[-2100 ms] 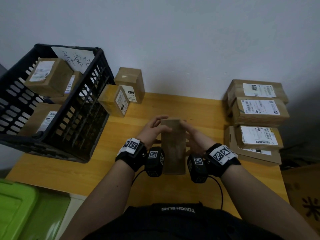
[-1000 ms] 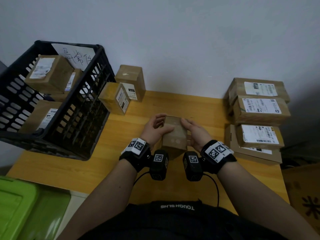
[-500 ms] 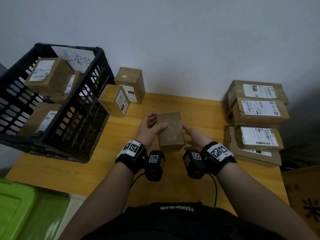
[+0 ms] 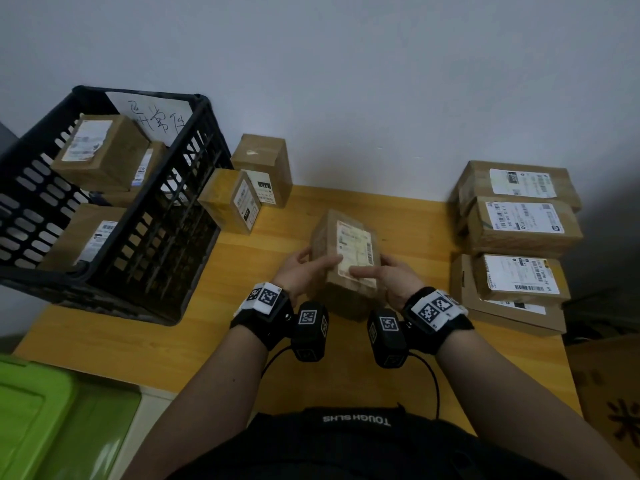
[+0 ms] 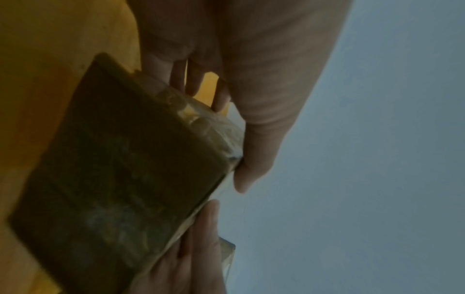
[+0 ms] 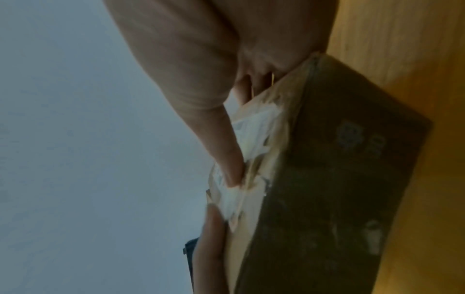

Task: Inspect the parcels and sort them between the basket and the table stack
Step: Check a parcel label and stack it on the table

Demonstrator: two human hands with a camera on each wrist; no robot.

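Observation:
Both hands hold one brown cardboard parcel (image 4: 349, 251) above the middle of the wooden table (image 4: 408, 220), its white shipping label (image 4: 356, 249) facing up. My left hand (image 4: 304, 268) grips its left side, thumb across the near edge of the label. My right hand (image 4: 388, 275) grips the right side, thumb on the label. In the left wrist view the parcel (image 5: 120, 175) is dark and blurred against the palm. In the right wrist view the thumb presses the label (image 6: 251, 143). The black basket (image 4: 145, 216) stands at the left with several parcels inside. The table stack (image 4: 519, 230) is at the right.
Two loose parcels (image 4: 249, 188) stand by the wall between the basket and my hands. A handwritten paper sign (image 4: 156, 119) leans inside the basket's far corner. A green plastic bin (image 4: 52, 420) sits below the table's left front edge. A cardboard box (image 4: 613, 393) stands at the lower right.
The parcel was turned over in both hands: earlier a plain brown face showed, now the labelled face is up. It also sits slightly further from me and tilted.

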